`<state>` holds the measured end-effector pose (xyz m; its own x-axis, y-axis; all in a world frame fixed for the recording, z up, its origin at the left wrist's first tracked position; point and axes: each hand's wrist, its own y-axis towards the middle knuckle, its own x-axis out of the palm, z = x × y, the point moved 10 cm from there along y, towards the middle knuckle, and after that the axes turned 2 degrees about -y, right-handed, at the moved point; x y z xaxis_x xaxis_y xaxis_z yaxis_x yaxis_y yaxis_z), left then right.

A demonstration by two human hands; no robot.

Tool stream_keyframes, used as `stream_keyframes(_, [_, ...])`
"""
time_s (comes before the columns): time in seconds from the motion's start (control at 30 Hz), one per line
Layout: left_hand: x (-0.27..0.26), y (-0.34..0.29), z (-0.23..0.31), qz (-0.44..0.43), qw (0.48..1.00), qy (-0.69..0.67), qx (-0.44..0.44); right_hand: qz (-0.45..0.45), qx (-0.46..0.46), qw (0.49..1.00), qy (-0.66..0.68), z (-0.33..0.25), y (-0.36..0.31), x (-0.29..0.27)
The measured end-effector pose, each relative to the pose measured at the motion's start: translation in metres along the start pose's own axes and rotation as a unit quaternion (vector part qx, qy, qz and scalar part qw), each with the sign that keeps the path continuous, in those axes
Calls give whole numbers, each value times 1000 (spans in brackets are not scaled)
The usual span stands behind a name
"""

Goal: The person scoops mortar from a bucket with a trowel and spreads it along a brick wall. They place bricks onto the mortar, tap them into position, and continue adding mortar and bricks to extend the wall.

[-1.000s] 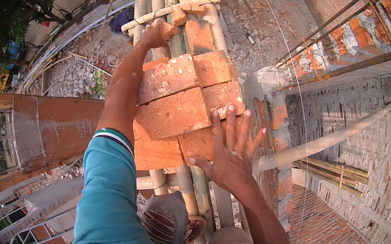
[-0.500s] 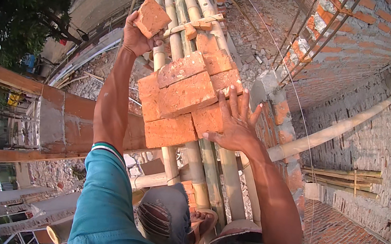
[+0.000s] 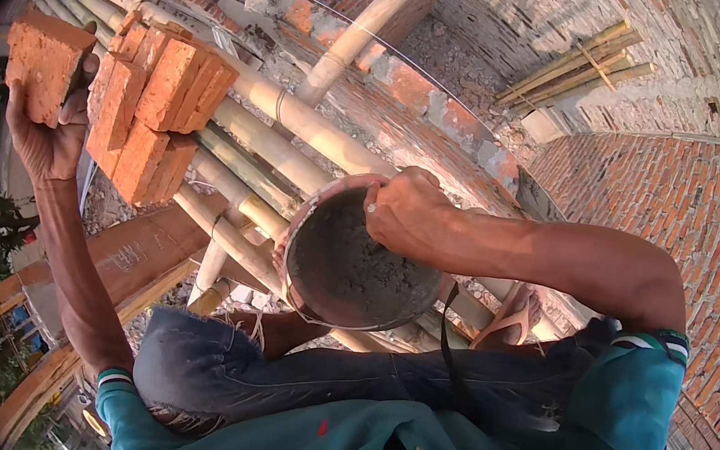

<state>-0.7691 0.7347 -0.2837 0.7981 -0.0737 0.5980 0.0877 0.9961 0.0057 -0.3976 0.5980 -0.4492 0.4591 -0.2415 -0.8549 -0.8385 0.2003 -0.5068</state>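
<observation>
At the far left, my left hand [image 3: 46, 135] is wrapped round an orange brick [image 3: 42, 74], holding it up beside a stack of bricks [image 3: 168, 87] that rests on bamboo poles. My right hand [image 3: 412, 216] is closed, over the upper right rim of a round bucket [image 3: 283, 260]. What its fingers hold is hidden. Wet grey mortar [image 3: 345, 264] lies in the bucket, which stands on the poles in front of my legs.
Bamboo poles [image 3: 317, 136] run from the upper left toward my legs. Beyond them is a low brick wall [image 3: 406, 93] with a thin string [image 3: 360, 27] above it. A thick bamboo pole [image 3: 364, 32] slants across that wall. Another brick wall [image 3: 667, 204] rises at right.
My view has swung right, bringing the mortar bucket into sight. My right hand has left the brick stack and closed at the bucket. My left hand still holds its brick.
</observation>
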Motion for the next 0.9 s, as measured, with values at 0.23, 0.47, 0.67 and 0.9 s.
stream_keyframes(0.23, [84, -44, -46, 62, 998, 10, 15, -32, -64, 990, -120, -22, -102, -6])
stream_keyframes(0.47, [156, -49, -47, -2, 999, 48, -2, 136, 68, 935, 320, 49, -205, 62])
stream_keyframes(0.67, [212, 3, -116, 160, 980, 113, -24, 348, 159, 668, 638, 118, -290, 149])
stream_keyframes(0.9, [339, 94, -334, 21, 985, 144, -94, 569, 325, 583, 480, 225, -375, 156])
